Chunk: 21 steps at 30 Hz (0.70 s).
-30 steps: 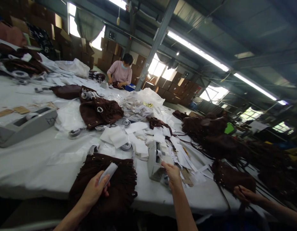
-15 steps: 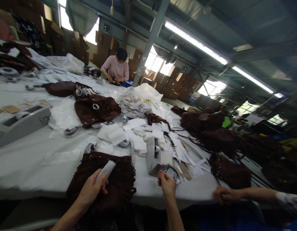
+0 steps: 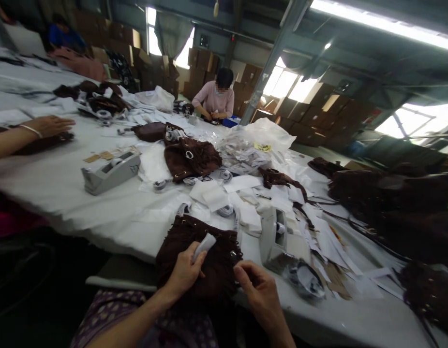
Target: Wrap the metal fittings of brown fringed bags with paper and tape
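Observation:
A dark brown fringed suede bag [image 3: 205, 246] hangs over the near edge of the white table [image 3: 64, 188]. My left hand [image 3: 184, 273] rests on the bag, fingers closed round a small folded white wrap [image 3: 204, 245]. My right hand [image 3: 256, 290] is beside it at the bag's right edge, fingers curled in a pinch; what they hold is too small to make out. Just right of my hands stands a grey tape dispenser [image 3: 276, 237].
White paper slips [image 3: 246, 198], tape rolls and more brown bags [image 3: 191, 157] litter the table. A second tape dispenser [image 3: 110, 171] sits at left. Another person's arm [image 3: 31, 133] reaches in from the left. A person in pink [image 3: 215, 99] works at the far end.
My right hand has come back from the tape dispenser to the bag beside my left hand. The view has swung left. The other person's hand at lower right has left the picture.

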Each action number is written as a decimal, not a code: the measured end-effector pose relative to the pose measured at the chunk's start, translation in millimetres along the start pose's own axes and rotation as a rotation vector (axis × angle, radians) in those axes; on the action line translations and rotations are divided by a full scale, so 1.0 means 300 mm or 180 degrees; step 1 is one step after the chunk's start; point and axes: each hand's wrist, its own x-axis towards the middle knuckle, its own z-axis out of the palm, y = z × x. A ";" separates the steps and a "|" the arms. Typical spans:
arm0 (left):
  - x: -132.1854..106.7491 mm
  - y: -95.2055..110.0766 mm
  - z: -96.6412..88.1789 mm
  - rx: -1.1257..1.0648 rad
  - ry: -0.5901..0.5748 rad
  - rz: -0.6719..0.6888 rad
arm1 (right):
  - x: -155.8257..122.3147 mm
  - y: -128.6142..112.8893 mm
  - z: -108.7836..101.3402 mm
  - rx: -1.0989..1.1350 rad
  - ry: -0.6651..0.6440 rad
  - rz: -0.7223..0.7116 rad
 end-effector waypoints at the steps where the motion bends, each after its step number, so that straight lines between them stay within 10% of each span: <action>1: -0.003 0.003 0.000 0.0057 0.0006 0.0025 | 0.021 -0.028 0.040 0.0112 -0.0178 -0.0062; 9: -0.017 0.025 -0.010 0.0230 0.0104 0.0652 | 0.164 0.030 0.228 -0.0527 -0.0277 0.0092; 21: -0.016 -0.047 0.026 0.0944 0.0502 0.1054 | 0.226 0.140 0.269 -0.0958 -0.0389 0.0591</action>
